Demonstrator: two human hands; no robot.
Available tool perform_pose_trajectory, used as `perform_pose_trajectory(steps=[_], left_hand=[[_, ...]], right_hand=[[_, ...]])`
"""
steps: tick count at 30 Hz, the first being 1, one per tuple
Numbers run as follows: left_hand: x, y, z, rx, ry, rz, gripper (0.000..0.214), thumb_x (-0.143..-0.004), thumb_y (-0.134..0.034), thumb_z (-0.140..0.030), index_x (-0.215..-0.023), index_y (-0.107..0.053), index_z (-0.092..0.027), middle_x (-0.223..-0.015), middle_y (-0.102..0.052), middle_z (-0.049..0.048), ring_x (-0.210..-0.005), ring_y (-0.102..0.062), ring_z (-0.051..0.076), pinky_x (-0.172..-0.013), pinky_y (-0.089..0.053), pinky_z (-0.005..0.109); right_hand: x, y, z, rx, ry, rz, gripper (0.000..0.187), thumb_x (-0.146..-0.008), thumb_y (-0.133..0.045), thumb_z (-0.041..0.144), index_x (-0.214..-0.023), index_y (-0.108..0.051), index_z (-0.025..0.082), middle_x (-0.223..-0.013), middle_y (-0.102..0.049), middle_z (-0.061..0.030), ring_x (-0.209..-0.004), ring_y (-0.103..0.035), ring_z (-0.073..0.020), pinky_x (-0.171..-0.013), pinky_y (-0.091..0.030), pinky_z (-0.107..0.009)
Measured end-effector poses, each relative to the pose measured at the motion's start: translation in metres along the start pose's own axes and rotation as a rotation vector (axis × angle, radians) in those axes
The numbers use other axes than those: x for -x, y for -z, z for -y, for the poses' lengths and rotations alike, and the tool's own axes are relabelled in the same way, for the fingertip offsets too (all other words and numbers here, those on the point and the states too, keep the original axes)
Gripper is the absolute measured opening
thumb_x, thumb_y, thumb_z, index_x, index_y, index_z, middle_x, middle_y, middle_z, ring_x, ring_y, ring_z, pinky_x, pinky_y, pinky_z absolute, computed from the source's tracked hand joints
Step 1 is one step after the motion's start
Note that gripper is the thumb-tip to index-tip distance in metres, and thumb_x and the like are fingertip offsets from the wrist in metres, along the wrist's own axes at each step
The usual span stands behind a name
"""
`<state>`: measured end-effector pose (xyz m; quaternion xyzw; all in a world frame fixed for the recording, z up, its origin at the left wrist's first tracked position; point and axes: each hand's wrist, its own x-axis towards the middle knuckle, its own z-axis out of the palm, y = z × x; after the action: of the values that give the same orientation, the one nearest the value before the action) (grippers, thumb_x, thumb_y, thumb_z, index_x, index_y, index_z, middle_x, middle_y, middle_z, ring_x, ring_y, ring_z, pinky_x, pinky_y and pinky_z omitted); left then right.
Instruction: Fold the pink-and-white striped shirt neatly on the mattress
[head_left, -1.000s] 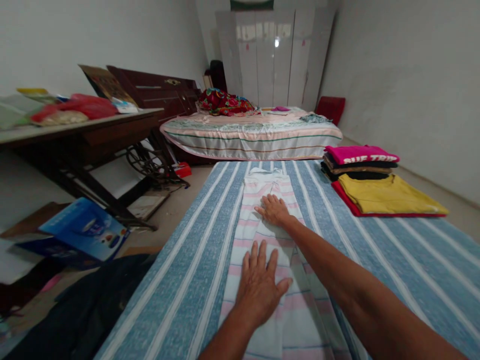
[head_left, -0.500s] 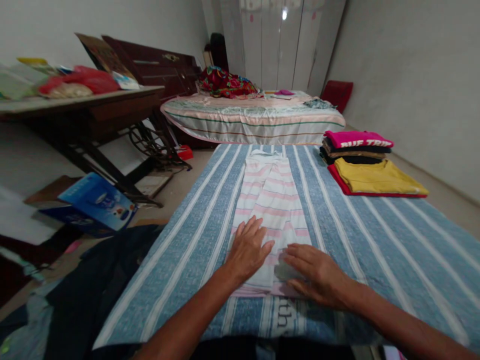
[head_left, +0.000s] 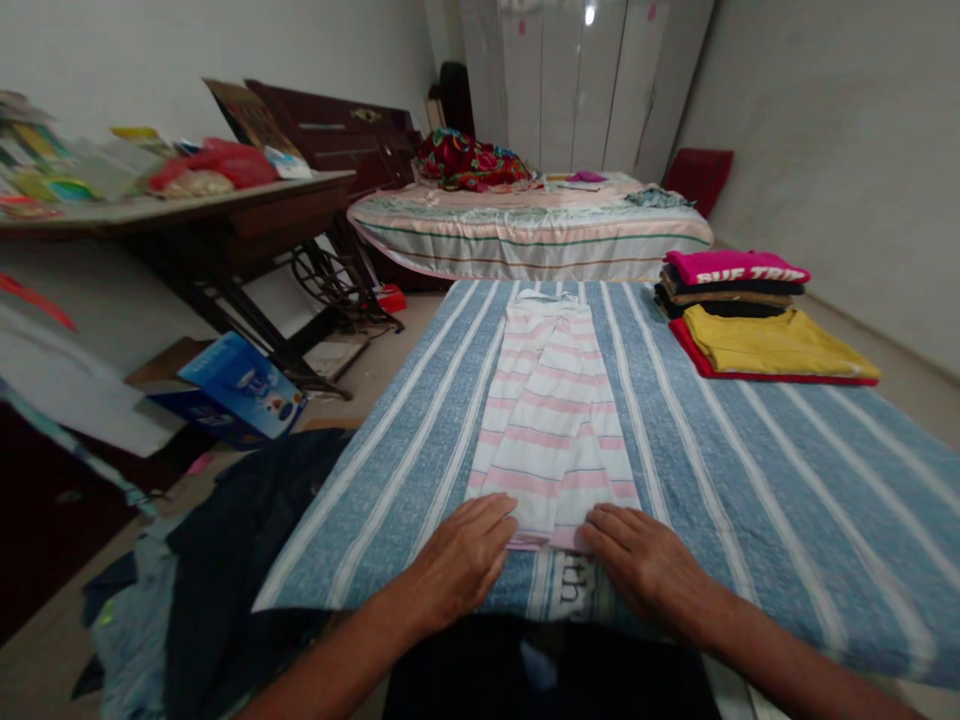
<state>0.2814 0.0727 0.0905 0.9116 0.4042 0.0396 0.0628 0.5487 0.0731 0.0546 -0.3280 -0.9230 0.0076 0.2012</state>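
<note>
A pink-and-white striped garment (head_left: 551, 415) lies folded into a long narrow strip down the middle of the blue striped bedsheet (head_left: 750, 470). My left hand (head_left: 461, 562) rests at its near left corner, fingers together and touching the hem. At the near right corner my right hand (head_left: 645, 568) does the same, fingers curled onto the hem. Whether either hand pinches the cloth is unclear.
A stack of folded shirts (head_left: 735, 285) sits at the far right of the sheet, with a yellow shirt (head_left: 772, 345) beside it. Dark clothes (head_left: 225, 560) lie heaped on the floor to the left, near a blue box (head_left: 244, 385) and a sewing table (head_left: 195, 225). A second bed (head_left: 525, 235) stands beyond.
Both hands slid back along the garment toward me, from its middle to its near hem. The view pulled back and shifted with them.
</note>
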Motion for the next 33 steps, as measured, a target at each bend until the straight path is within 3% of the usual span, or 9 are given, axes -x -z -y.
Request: perform_pose_trajectory(steps=[7,15,21,28,33], left_hand=[[-0.008,0.001,-0.009,-0.084,-0.005,0.07,0.038,-0.073,-0.047,-0.002,-0.109,-0.052,-0.014,-0.123,-0.054,0.0141,-0.118,-0.047,0.025,-0.097,-0.042,0.041],[-0.02,0.005,-0.022,-0.232,-0.007,0.124,0.024,-0.084,-0.041,-0.006,-0.105,-0.051,-0.014,-0.111,-0.055,0.0119,-0.104,-0.051,0.024,-0.085,-0.045,0.037],[-0.021,0.009,-0.021,-0.22,-0.006,0.138,0.028,-0.085,-0.04,-0.01,-0.111,-0.049,-0.014,-0.11,-0.055,0.0118,-0.104,-0.05,0.024,-0.085,-0.044,0.038],[-0.019,-0.001,-0.014,-0.178,-0.009,0.049,0.028,-0.084,-0.04,-0.009,-0.109,-0.05,-0.014,-0.107,-0.057,0.0113,-0.102,-0.051,0.023,-0.084,-0.045,0.038],[-0.022,-0.008,-0.007,-0.129,0.018,-0.063,0.027,-0.079,-0.041,-0.006,-0.101,-0.052,-0.016,-0.096,-0.06,0.0083,-0.092,-0.054,0.021,-0.08,-0.046,0.034]], right_hand=[[-0.006,0.002,0.001,0.044,0.01,0.017,0.022,-0.086,-0.046,0.013,-0.105,-0.057,0.016,-0.097,-0.063,-0.0104,-0.093,-0.057,-0.0207,-0.08,-0.047,-0.033],[-0.009,0.005,0.009,0.141,0.019,0.061,0.036,-0.084,-0.044,0.008,-0.119,-0.05,0.012,-0.1,-0.061,-0.0122,-0.092,-0.055,-0.0224,-0.077,-0.046,-0.035],[-0.011,0.001,0.014,0.223,0.011,0.024,0.037,-0.086,-0.043,0.008,-0.123,-0.047,0.011,-0.097,-0.06,-0.012,-0.09,-0.055,-0.0224,-0.076,-0.045,-0.034],[-0.003,-0.017,0.003,0.194,-0.028,-0.113,0.034,-0.084,-0.041,0.007,-0.116,-0.053,0.013,-0.104,-0.06,-0.012,-0.098,-0.053,-0.0232,-0.083,-0.045,-0.036],[-0.002,-0.016,-0.006,0.122,-0.013,-0.172,0.035,-0.081,-0.039,0.003,-0.109,-0.055,0.015,-0.101,-0.062,-0.0104,-0.093,-0.056,-0.0204,-0.081,-0.046,-0.032]])
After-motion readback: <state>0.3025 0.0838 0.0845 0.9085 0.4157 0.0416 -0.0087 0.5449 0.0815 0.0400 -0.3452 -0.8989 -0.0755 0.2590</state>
